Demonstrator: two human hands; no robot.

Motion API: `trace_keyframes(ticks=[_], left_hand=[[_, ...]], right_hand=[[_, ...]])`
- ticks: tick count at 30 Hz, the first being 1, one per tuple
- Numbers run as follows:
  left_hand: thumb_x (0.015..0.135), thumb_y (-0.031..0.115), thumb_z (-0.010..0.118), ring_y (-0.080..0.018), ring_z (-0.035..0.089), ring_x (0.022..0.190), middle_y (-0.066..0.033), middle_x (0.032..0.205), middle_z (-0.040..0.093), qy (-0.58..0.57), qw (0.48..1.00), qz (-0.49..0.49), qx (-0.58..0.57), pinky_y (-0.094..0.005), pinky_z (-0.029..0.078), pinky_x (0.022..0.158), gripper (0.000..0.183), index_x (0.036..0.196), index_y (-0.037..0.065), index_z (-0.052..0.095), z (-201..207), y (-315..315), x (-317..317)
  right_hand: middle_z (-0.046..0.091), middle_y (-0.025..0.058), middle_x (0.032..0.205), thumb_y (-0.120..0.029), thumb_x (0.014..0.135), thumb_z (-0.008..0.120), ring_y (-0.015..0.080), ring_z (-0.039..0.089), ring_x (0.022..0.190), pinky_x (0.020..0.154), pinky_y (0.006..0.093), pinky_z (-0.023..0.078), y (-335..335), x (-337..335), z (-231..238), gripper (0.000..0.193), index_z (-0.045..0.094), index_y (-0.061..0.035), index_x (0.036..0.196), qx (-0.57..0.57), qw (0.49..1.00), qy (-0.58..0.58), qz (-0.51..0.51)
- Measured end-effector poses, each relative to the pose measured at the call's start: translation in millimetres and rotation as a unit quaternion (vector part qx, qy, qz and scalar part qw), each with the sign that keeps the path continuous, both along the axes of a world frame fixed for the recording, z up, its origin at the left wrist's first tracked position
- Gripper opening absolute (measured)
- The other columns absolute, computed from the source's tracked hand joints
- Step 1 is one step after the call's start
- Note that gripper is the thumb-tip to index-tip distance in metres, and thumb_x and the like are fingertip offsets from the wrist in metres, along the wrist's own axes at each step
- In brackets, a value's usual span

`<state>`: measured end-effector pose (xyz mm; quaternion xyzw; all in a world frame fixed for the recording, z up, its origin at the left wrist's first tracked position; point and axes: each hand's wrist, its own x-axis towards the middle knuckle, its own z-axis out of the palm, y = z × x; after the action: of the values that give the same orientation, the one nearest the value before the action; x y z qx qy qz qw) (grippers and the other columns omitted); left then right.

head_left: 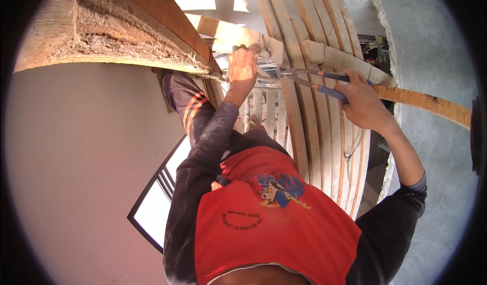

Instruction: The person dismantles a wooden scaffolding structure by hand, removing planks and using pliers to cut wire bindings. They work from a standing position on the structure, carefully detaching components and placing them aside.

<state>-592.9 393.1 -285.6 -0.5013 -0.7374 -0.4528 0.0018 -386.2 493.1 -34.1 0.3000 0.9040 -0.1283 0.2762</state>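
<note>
My right hand [364,102] grips a pair of long-handled pincers [306,82] by their dark blue and orange grips, with the handles spread apart. The jaws point left, toward a pale timber piece [238,37] with thin wire [264,45] around its end. Just left of the jaws, my left hand [242,74] is raised with its fingers curled closed by that timber. Whatever lies in its fingers is hidden. Both hands are above a row of long wooden slats [309,122].
A thick rough beam [116,31] slants across the upper left, close to my left hand. At right, a wooden batten [426,102] runs toward a grey wall [431,183] with a broken edge. A dark-framed window [152,204] stands at lower left beside a pale wall [91,173].
</note>
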Motion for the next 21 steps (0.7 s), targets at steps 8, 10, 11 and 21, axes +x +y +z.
trace_keyframes(ticks=[8,10,11,21], left_hand=[[0.087,0.019,0.057,-0.0312,0.046,0.105,-0.012,0.11,0.051,0.076,0.996,0.015,-0.048,-0.0466,0.033,0.094,0.015,0.096,0.008,0.062,32.4,-5.6,-9.9],[0.088,0.02,0.054,-0.0321,0.042,0.118,-0.0138,0.122,0.049,0.092,0.996,-0.019,0.004,-0.0473,0.028,0.104,0.017,0.096,0.007,0.062,25.0,-2.8,-19.2],[0.09,0.02,0.052,-0.0326,0.041,0.12,-0.0142,0.125,0.048,0.086,0.995,-0.052,-0.006,-0.0474,0.027,0.105,0.018,0.098,0.007,0.061,18.3,-2.9,-22.8],[0.091,0.022,0.047,-0.0296,0.046,0.109,-0.0105,0.116,0.054,0.105,0.978,-0.151,-0.097,-0.044,0.033,0.095,0.023,0.098,0.004,0.06,30.8,4.1,-45.0]], right_hand=[[0.056,0.0249,0.107,-0.004,0.08,0.056,0.0382,0.052,0.108,0.092,0.0449,0.041,11.6,3.1,1.6,0.029,0.059,-0.0034,0.108,-0.033,0.997,0.057,-0.044],[0.059,0.0189,0.098,-0.005,0.082,0.057,0.0364,0.056,0.097,0.082,0.0433,0.043,20.2,3.4,-2.5,0.01,0.057,-0.0008,0.091,-0.079,0.991,0.077,-0.081],[0.059,0.019,0.093,-0.006,0.084,0.056,0.0371,0.055,0.094,0.08,0.0434,0.042,22.2,5.3,-5.3,0.011,0.054,-0.0012,0.094,-0.121,0.977,0.088,-0.149],[0.051,0.0243,0.103,-0.006,0.084,0.058,0.0458,0.051,0.095,0.077,0.0504,0.038,-17.5,101.3,-84.5,0.033,0.04,-0.0053,0.112,0.109,0.93,0.261,-0.233]])
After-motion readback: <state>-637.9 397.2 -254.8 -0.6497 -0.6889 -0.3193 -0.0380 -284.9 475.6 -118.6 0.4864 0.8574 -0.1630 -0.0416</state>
